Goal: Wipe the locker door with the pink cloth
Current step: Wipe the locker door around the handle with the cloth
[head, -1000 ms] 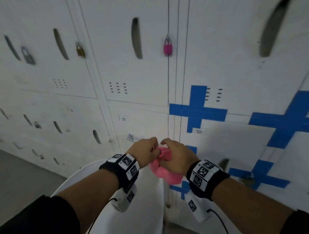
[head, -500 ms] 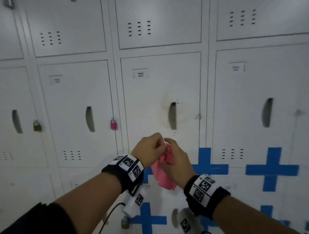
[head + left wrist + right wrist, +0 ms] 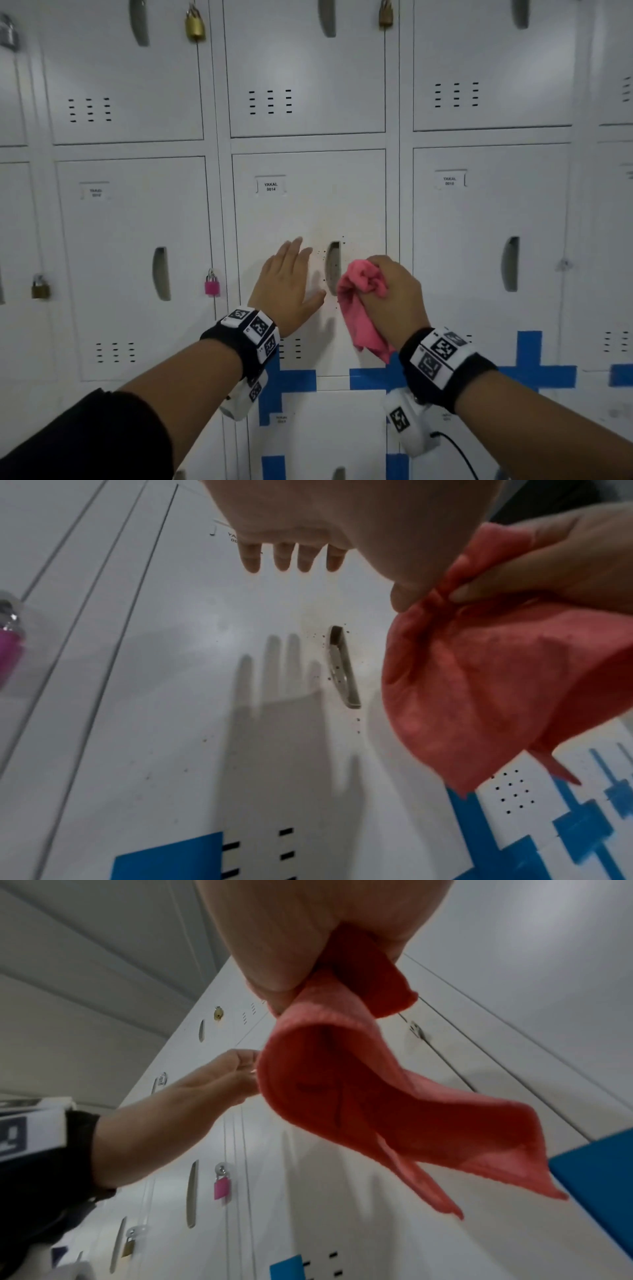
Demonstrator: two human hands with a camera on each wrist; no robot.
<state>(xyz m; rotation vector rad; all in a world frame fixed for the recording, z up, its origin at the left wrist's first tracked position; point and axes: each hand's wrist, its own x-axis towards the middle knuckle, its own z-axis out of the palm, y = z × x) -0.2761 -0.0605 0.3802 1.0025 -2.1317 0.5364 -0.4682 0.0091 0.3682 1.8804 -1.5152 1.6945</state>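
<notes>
The white locker door (image 3: 308, 212) labelled 0014 has dark specks and a smudge around its recessed handle (image 3: 333, 267). My left hand (image 3: 287, 284) is open with straight fingers just left of the handle. In the left wrist view its fingers (image 3: 291, 558) hover off the door (image 3: 171, 696) and cast a shadow on it. My right hand (image 3: 397, 294) grips the bunched pink cloth (image 3: 359, 308) just right of the handle, with the cloth's tail hanging down. The cloth (image 3: 479, 691) also shows in the left wrist view. In the right wrist view the cloth (image 3: 342, 1091) dangles from my fist, with the left hand (image 3: 219, 1077) behind it.
A pink padlock (image 3: 212, 284) hangs on the locker to the left, and brass padlocks (image 3: 194, 24) hang on the row above. Blue tape crosses (image 3: 287, 380) mark the lower doors. Plain white lockers (image 3: 489, 240) stand on both sides.
The view rose from the lower lockers to door 0014. My hands parted: the left let go of the cloth and opened beside the handle, while the right carried the cloth up to it.
</notes>
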